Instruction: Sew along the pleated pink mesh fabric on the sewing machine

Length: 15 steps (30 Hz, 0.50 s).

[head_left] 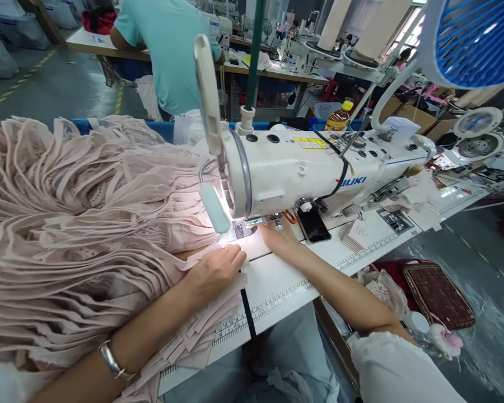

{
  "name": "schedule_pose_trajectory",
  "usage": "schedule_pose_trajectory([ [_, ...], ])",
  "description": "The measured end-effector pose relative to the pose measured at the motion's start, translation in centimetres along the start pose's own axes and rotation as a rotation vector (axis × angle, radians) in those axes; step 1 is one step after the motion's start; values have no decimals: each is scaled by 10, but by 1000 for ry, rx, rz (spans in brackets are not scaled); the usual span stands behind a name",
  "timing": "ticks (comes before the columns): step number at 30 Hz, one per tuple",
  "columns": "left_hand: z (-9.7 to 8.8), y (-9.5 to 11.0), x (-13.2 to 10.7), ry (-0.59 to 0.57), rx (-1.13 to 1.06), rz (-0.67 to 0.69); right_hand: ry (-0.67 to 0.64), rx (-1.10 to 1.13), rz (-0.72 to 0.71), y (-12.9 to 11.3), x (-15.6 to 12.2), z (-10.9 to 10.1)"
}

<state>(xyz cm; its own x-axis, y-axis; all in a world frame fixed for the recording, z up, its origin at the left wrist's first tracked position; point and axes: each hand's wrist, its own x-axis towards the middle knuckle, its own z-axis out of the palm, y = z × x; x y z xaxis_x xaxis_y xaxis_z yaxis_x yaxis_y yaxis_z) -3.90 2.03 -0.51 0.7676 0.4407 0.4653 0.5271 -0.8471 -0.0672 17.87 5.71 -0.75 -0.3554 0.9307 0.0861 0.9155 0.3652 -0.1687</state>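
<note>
Glossy grey floor point(84, 84), yellow-striped tape line point(22, 80), white-topped table point(78, 39) behind, bright window point(410, 25) upper right

One left hand point(219, 268), one right hand point(277, 239), one phone point(314, 225), one yellow-capped bottle point(338, 118), one blue fan point(479, 39), one bracelet point(110, 359), pink fabric pieces point(88, 190) too many to be counted

White JUKI sewing machine point(285, 168) on the bench point(277, 274), lamp lit at the needle end. Left hand point(218, 270) on pale pink fabric point(255, 244) just in front; right hand point(274, 238) beside the needle area, fingertips partly hidden. Big pink garment pile point(79, 207) at left. Phone point(314, 225) lies right of right hand, orange-handled tool point(289, 216) near it. Co-worker in teal point(168, 56) beyond.
</note>
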Motion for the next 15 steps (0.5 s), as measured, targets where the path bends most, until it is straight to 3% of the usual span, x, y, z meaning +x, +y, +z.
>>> schedule_pose_trajectory([
  [4, 1, -3, -10, -37, -111, 5, 64, -111, -36, -5, 0, -1],
  [7, 0, -9, -20, 30, 16, -73, 52, -144, -251, -18, -8, -6],
  [10, -1, -8, -24, 13, 176, -103, 31, -159, -406, -26, -27, -15],
  [13, 4, 1, -25, 23, 224, 7, 78, -179, -288, -10, -58, -33],
  [15, 11, 7, -26, 47, 187, 107, 126, -207, -67, 17, -84, -49],
])
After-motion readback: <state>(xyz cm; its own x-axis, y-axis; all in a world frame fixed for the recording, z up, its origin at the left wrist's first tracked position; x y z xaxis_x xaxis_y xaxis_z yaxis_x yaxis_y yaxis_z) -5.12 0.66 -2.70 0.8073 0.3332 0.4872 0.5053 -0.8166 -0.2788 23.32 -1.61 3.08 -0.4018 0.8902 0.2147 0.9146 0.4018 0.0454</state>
